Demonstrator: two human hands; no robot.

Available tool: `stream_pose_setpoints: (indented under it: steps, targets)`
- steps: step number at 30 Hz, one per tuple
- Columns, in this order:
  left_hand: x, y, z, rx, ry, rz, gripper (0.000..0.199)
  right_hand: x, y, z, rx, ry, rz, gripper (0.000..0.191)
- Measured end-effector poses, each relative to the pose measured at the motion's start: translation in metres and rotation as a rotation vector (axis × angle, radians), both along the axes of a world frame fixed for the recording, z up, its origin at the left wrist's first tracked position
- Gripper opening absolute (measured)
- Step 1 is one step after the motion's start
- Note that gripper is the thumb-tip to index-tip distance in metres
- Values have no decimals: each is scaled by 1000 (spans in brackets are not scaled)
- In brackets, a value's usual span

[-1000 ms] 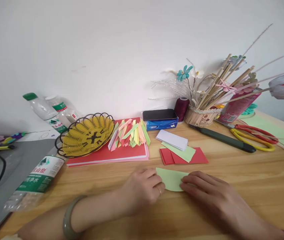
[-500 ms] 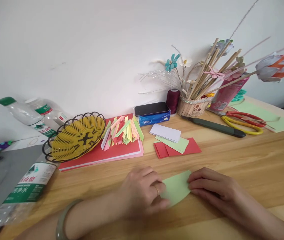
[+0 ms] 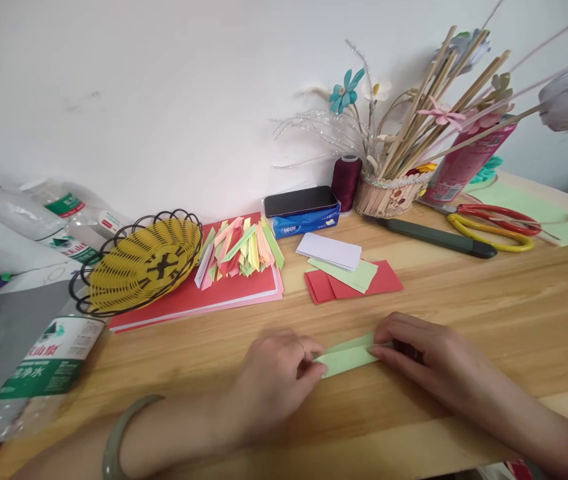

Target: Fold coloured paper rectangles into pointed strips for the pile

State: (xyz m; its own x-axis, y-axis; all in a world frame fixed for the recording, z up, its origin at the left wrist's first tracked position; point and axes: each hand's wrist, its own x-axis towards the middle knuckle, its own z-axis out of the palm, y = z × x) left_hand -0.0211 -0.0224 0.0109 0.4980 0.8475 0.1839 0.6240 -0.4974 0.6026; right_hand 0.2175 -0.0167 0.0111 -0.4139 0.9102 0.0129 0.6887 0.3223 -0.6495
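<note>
A light green slip of paper (image 3: 347, 359) lies between my hands at the front of the wooden table, its near part folded over lengthwise. My left hand (image 3: 277, 380), with a ring and a bangle on it, pinches the left end between thumb and fingers. At the opposite end, my right hand (image 3: 421, 350) grips the paper, thumb in front and fingers curled behind. Just beyond sit red paper slips (image 3: 387, 279), a green slip (image 3: 364, 275) and a stack of white slips (image 3: 329, 251).
Behind at left, a yellow basket (image 3: 149, 267) and a heap of folded paper strips (image 3: 244, 250) rest on red sheets (image 3: 214, 299). Plastic bottles (image 3: 39, 373) lie far left. A phone (image 3: 301, 201), thread spool (image 3: 347, 183), flower basket (image 3: 389, 197), green-handled cutter (image 3: 434, 238) and scissors (image 3: 489, 230) line the back.
The green paper, flat before, now has its near part folded up into a narrower strip. My left hand has closed on its left end. The view has shifted slightly.
</note>
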Motion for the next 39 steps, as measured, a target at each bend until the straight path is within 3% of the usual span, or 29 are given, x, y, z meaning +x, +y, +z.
stream_pose_setpoints:
  steps: [4, 9, 13, 22, 34, 39]
  targets:
    - [0, -1, -2, 12, -4, -4, 6, -1, 1, -4, 44, -79, -9, 26]
    - [1, -3, -5, 155, -51, -64, 15, 3, 3, -10, 48, -205, -4, 27]
    - [3, -4, -5, 255, -28, -52, 18, 6, 4, -11, 44, -186, 36, 26]
    - [3, -2, -4, 276, 31, -52, 22, -2, 4, -7, 377, -207, 64, 25]
    - [5, 0, -7, 362, 80, -63, 22, 0, 6, -15, 469, -265, 113, 28]
    - [6, 1, -6, 358, 96, -74, 23, 4, 3, -20, 398, -261, 122, 27]
